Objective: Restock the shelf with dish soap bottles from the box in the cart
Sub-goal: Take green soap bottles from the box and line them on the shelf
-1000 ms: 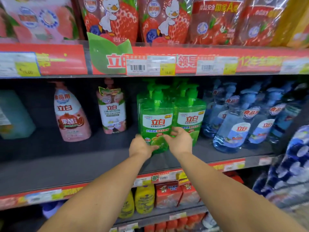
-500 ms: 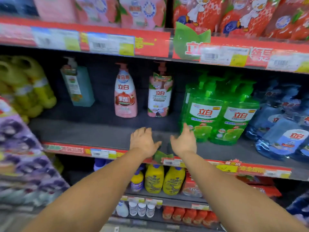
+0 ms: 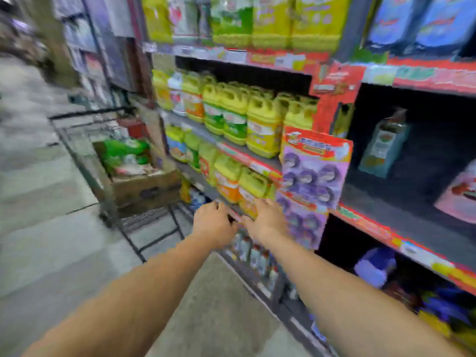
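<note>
Head view, heavily blurred: both arms reach forward in front of the shelving. The left hand [image 3: 212, 222] has loose, relaxed fingers and holds nothing. The right hand [image 3: 268, 220], just beside it, has its fingers spread and is likewise empty; whether its fingertips touch the hanging purple card [image 3: 313, 173] next to it, I cannot tell.

The cart [image 3: 85, 145] stands on the floor to the left, close against the foot of the shelving. Inside it sits a cardboard box [image 3: 146, 186] with its top open, and green bottles [image 3: 123, 150] show lying in the box, their shapes too smeared to count. To the right, the dark shelf [image 3: 401, 210] is sparsely filled: a teal pump bottle [image 3: 383, 145] stands towards its back, and part of a pink bottle [image 3: 461, 194] shows at the frame's right edge. Yellow jugs [image 3: 262, 124] fill the shelves between that gap and the cart.

By my reading, the step in hand is the trip to the cart for more stock, with both hands free. The next move calls for reaching left and down into the box, gripping green bottles by their bodies or necks, and lifting them clear of the box rim and cart wires before carrying them to the dark shelf.
</note>
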Motion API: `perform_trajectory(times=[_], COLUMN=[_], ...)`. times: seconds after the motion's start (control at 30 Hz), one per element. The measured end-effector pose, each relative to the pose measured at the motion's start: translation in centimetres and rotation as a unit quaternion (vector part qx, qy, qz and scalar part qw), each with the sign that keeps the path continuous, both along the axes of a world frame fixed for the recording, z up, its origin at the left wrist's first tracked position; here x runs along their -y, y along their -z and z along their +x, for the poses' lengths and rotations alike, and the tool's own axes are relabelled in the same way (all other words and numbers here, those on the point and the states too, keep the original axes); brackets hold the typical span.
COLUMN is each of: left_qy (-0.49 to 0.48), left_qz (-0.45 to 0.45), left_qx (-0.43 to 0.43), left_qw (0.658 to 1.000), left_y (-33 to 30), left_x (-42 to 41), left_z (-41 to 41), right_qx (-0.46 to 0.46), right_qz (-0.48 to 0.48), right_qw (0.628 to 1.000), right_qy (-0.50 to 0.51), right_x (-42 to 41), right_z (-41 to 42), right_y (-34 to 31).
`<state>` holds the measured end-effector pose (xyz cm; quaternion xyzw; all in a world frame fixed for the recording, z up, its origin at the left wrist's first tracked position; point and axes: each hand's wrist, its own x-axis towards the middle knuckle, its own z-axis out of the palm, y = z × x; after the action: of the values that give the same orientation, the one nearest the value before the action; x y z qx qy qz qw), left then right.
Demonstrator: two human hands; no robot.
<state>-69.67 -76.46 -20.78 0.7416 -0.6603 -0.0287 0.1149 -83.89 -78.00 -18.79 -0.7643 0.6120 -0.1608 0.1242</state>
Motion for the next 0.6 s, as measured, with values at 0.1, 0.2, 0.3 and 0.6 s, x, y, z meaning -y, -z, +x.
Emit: perform_trajectory(times=[0.1, 0.2, 0.3, 0.6], left_qy=[-0.079, -0.149, -0.221, -0.29], left_qz=[0.005, 0.004, 0.01, 0.018], left_qx=[0.014, 0.015, -0.002, 0.003], left_qw=[0.997, 0.989, 0.975, 0.957], left_y=[-0.9, -1.4, -1.0, 0.9], left_x=[-2.5, -4.7, -6.0, 0.9], left_z=[9.6, 16.9, 22.6, 34.4], right_qx=[0.015, 0.003, -0.003, 0.007], right_qz=[-0.011, 0.01, 0.023, 0.045], right_qw=[0.997, 0.989, 0.98, 0.965], right_qy=[-0.082, -0.145, -0.197, -0.257], right_x=[-0.4, -0.7, -0.5, 7.9], right_z=[9.6, 17.6, 24.3, 37.1], right_y=[-0.5, -0.7, -0.1, 2.1])
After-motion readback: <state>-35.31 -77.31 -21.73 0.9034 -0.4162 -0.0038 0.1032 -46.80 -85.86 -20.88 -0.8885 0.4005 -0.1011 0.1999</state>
